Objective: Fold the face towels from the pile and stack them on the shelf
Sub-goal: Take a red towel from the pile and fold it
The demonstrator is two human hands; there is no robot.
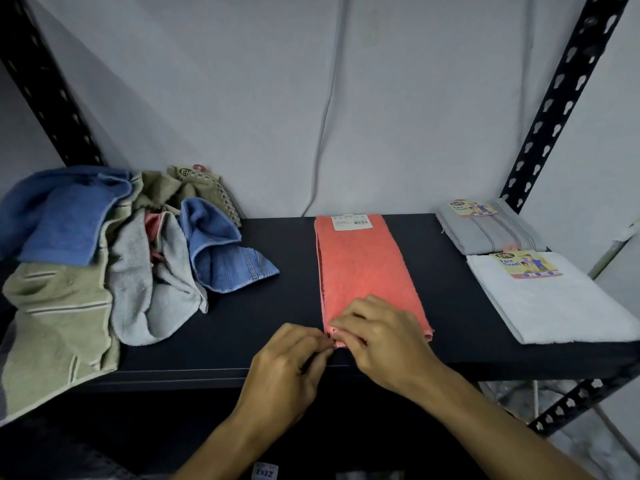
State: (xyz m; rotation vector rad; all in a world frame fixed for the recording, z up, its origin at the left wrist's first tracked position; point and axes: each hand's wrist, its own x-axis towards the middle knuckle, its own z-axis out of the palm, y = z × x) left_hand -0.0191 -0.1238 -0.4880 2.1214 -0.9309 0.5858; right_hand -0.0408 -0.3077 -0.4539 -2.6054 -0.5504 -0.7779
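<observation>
Coral towel: lying folded into a long strip in the middle of the black shelf, its label end toward the wall.
Left hand: its grip is pinching the strip's near left corner.
Right hand: fingers curling over the near edge, holding it.
Pile: sitting crumpled at the shelf's left.
Folded towels: a grey one and a white one are lying at the right.

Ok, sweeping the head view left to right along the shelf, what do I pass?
Pile of unfolded towels → left hand → coral towel with the right hand at its near end → folded grey towel and folded white towel.
</observation>
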